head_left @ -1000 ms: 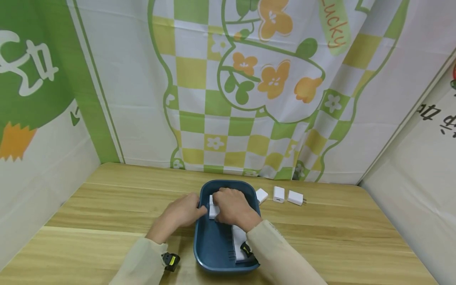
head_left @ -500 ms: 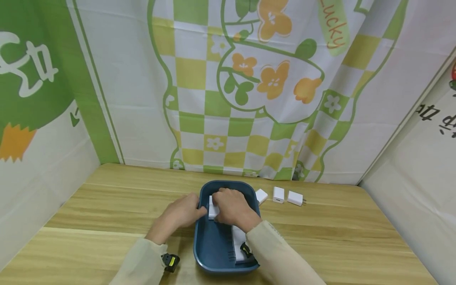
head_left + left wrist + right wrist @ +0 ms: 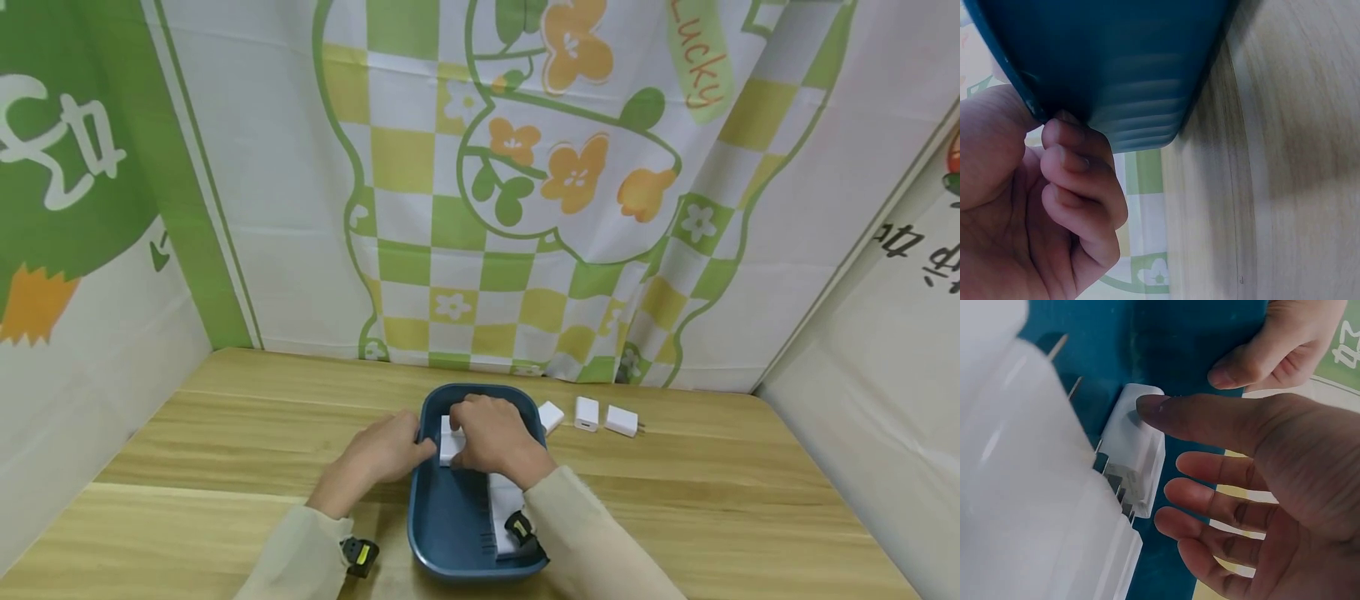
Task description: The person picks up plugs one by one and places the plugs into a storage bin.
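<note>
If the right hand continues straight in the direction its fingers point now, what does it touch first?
Probably the far wall of the blue tray. The right hand points away from the person, its thumb resting on a white charger inside. Depth is unclear, so this is a guess.

Right hand (image 3: 491, 437) drawn slightly back over the white charger (image 3: 450, 447), fingers now straighter with thumb tip on it, charger shifted a touch under the fingertips
</note>
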Motion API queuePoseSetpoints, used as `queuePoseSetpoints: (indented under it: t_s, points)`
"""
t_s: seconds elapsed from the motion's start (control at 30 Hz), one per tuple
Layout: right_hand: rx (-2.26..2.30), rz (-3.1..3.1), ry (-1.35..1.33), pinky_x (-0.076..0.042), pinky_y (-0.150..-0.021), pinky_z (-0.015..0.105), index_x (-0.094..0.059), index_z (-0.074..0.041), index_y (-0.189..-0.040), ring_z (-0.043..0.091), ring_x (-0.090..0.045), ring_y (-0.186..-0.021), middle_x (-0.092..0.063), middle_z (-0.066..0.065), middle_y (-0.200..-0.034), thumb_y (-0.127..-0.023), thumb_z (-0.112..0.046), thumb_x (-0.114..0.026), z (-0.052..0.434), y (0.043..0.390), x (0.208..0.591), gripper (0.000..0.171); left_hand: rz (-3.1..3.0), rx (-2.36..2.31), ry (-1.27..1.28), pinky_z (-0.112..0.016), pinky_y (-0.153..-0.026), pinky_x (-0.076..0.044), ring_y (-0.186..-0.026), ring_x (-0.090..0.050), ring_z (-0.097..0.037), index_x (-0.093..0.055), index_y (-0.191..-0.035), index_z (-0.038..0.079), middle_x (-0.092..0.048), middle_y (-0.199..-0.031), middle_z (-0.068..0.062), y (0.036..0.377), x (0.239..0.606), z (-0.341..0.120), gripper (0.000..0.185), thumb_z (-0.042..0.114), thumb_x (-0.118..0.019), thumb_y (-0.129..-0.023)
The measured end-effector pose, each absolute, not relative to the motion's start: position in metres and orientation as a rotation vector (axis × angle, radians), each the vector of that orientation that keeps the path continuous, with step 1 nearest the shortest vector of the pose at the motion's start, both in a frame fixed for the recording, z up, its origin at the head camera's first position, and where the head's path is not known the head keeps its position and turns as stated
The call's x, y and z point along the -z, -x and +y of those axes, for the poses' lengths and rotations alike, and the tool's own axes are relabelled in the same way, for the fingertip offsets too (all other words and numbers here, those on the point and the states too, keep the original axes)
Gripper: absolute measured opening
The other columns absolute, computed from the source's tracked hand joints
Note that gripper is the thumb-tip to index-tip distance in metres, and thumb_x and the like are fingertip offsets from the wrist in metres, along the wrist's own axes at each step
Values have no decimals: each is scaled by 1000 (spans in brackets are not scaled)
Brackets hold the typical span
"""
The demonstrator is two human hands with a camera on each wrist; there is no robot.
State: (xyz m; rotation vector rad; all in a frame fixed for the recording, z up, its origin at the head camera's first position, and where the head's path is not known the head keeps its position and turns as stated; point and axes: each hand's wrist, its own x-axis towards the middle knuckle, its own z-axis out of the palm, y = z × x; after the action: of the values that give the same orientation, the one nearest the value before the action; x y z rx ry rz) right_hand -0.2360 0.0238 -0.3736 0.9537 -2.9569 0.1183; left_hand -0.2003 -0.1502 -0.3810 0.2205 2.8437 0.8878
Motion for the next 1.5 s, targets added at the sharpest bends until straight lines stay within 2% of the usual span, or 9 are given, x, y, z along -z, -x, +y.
queuePoseSetpoints:
  t_s: [0.63, 1.07, 1.3, 1.5]
  points:
    - [-160, -2964, -930, -53, -74, 36, -74, -14, -112, 18, -64, -86, -67, 1, -102, -79, -38, -87, 36, 228, 349, 43, 2859, -863, -214, -27, -47, -30, -48, -40, -13, -51, -62, 13, -43, -55, 2, 201, 381, -149, 35, 21, -63, -94]
    - [-399, -2968, -869, -54, -80, 41, -72, -11, -115, 21, -66, -100, -71, 4, -111, -86, -35, -81, 64, 220, 336, 38, 2885, -868, -221, -28, -48, -31, -49, -42, -14, -49, -59, 13, -43, -55, 3, 200, 382, -149, 37, 22, -64, -93]
    - [-473, -2944, -824, -53, -81, 44, -73, -10, -115, 23, -66, -99, -71, 7, -109, -86, -32, -81, 77, 214, 330, 37, 2890, -865, -208, -28, -47, -31, -48, -41, -14, -49, -58, 13, -42, -54, 2, 199, 381, -149, 39, 22, -64, -93]
    - [-457, -2924, -763, -53, -81, 42, -73, -12, -113, 21, -66, -98, -71, 3, -106, -85, -33, -83, 88, 210, 331, 37, 2891, -860, -199, -28, -47, -31, -49, -42, -14, -49, -59, 13, -43, -55, 2, 199, 382, -149, 39, 22, -63, -94]
